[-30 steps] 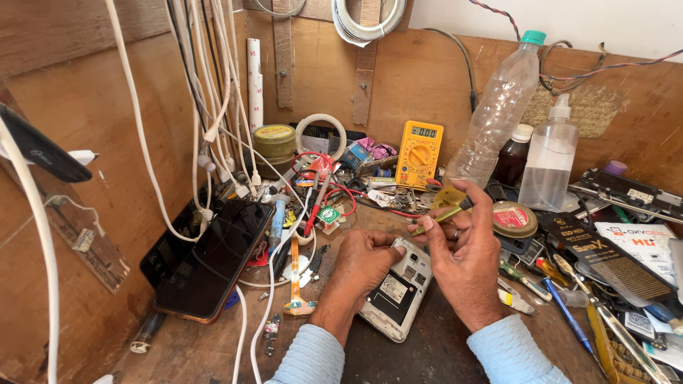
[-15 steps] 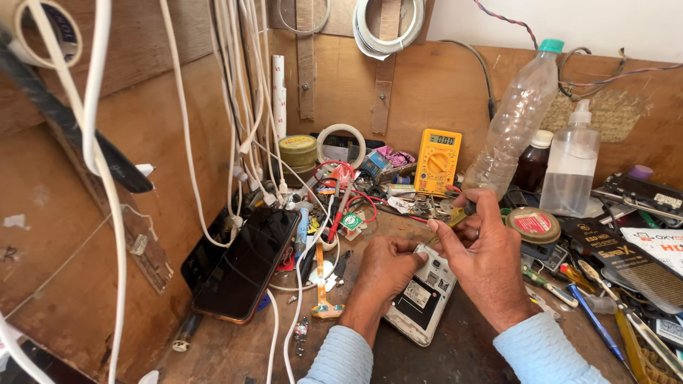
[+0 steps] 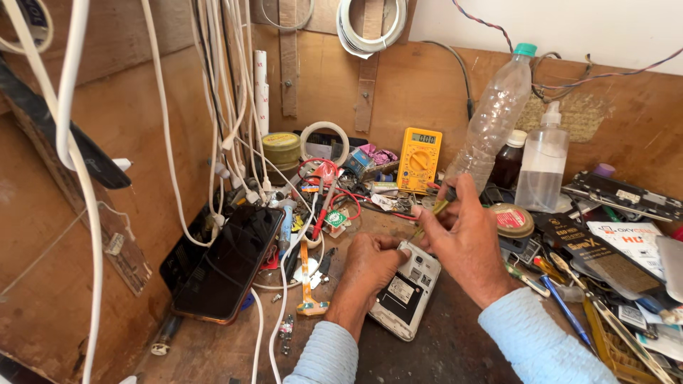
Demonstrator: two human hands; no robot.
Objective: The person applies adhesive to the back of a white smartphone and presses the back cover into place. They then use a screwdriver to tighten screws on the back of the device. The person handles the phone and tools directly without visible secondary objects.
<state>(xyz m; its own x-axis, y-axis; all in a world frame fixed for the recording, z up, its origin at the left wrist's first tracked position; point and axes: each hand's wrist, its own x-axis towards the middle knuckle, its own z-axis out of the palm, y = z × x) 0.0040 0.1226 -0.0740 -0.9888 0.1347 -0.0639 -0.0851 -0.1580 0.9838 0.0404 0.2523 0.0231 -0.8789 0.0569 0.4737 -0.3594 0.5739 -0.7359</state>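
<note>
A: What's being worked on?
B: Opened phone [image 3: 404,293], back cover off, white frame, lying face down on the dark bench top, tilted with its top end up-right. Black battery bay with a white label in the middle, metal shields near the top.
A: Where is it exactly?
B: Centre of the bench, its upper end tucked under the fingers, lower end pointing toward the sleeves.
A: Any tool?
B: Thin tool with a yellow-green handle [image 3: 431,213], slanted, tip pointing down-left toward the phone's top edge. Tip contact too small to tell.
</note>
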